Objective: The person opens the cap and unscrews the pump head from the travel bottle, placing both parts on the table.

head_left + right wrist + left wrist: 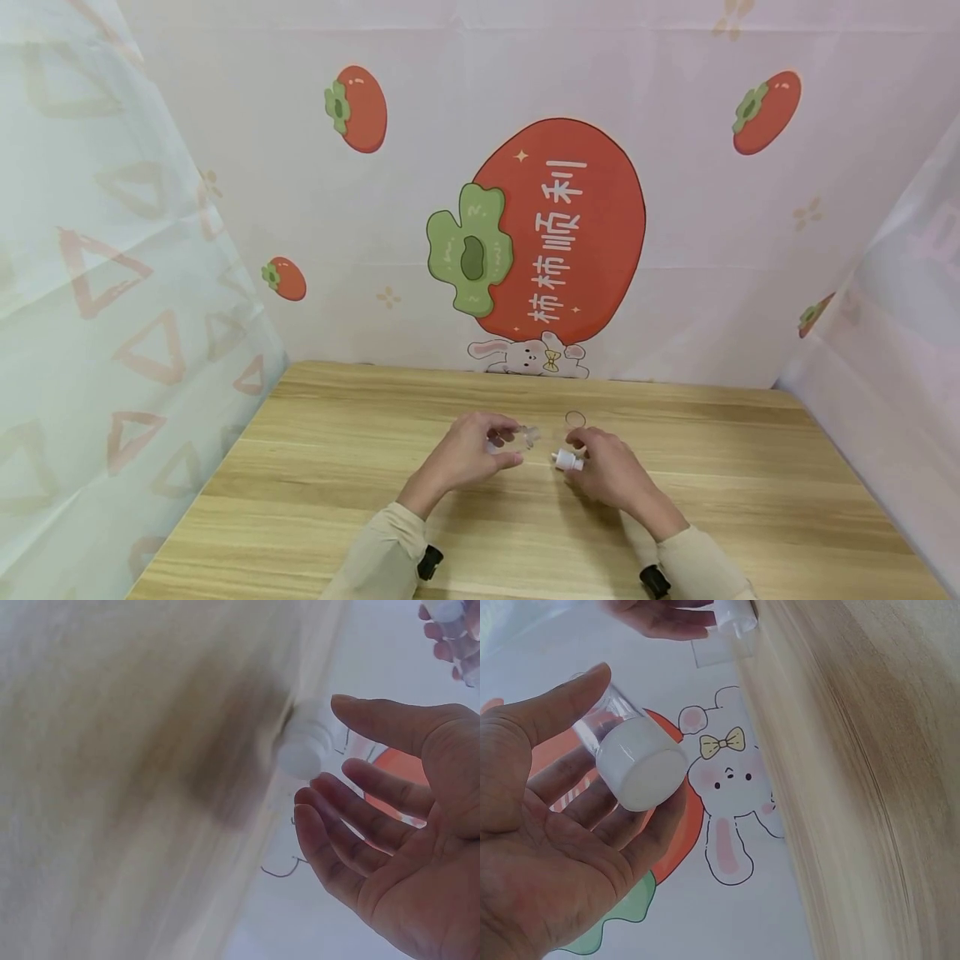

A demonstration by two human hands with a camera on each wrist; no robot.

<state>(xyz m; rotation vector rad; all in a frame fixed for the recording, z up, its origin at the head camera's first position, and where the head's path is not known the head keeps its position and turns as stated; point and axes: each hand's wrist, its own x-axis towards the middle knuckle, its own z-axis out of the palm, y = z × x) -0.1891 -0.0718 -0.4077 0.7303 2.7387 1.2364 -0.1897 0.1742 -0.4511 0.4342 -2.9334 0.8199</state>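
Observation:
My left hand (476, 450) holds a small clear bottle (641, 765) with a whitish base, tilted above the table. In the left wrist view the thumb lies along its clear side and the fingers curl beneath it. Facing it, my right hand (611, 471) pinches a small white pump head (567, 460) at the fingertips, its narrow end pointing towards the bottle. The right wrist view shows the white piece (304, 746) blurred at the thumb and fingertips. Just beyond the right hand stands a clear cap (575, 419), its thin round rim showing.
Both hands are over the middle of a wooden table (337, 492). A white cloth backdrop (690, 233) printed with persimmons and a rabbit rises at its back edge, and further cloth walls flank both sides. Black straps (430, 562) sit on the sleeves.

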